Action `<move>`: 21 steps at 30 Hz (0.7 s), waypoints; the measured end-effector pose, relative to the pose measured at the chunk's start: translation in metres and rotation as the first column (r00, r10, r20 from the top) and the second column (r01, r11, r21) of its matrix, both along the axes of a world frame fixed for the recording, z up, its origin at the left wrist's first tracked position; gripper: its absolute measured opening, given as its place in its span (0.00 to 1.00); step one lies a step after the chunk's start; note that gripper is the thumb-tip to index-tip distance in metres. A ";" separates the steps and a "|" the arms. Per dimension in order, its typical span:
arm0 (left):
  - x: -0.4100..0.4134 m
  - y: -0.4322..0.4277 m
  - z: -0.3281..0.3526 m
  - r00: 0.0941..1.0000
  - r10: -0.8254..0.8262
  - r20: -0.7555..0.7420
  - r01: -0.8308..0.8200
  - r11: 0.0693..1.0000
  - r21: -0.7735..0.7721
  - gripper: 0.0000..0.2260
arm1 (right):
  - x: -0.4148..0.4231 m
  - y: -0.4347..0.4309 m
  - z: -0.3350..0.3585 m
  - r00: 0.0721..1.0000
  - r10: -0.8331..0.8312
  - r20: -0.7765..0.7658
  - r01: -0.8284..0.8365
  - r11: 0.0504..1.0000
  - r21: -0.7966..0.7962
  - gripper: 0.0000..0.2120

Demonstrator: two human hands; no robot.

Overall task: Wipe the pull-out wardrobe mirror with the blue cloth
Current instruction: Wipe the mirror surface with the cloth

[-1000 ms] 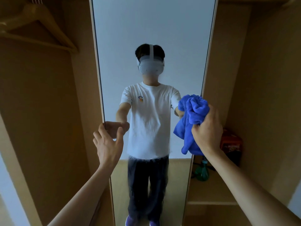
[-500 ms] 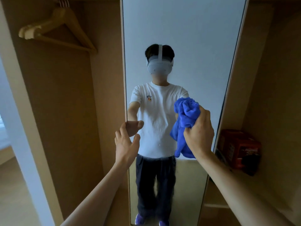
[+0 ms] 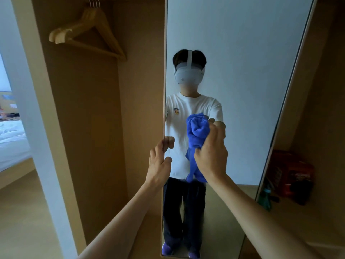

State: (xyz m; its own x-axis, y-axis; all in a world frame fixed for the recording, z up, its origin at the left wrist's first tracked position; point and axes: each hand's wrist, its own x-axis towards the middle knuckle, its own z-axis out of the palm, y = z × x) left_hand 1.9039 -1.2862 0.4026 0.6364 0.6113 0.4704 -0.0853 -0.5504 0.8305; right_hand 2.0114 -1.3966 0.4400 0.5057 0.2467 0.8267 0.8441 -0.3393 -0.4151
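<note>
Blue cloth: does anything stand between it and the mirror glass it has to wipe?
Nothing visible does. The right hand holds the bunched blue cloth up to the mirror, bare glass behind it. The left hand sits at the mirror's left edge, beside the cloth, not in its way.

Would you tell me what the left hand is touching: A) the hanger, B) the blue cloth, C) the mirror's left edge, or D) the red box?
C: the left hand grips the left edge of the mirror, thumb in front of the glass, while the right hand holds the cloth.
</note>
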 end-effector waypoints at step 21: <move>-0.006 0.029 -0.014 0.988 -0.157 0.015 0.155 0.951 -0.268 0.15 | -0.019 0.024 0.008 0.971 0.194 0.140 -0.106 0.872 -0.479 0.23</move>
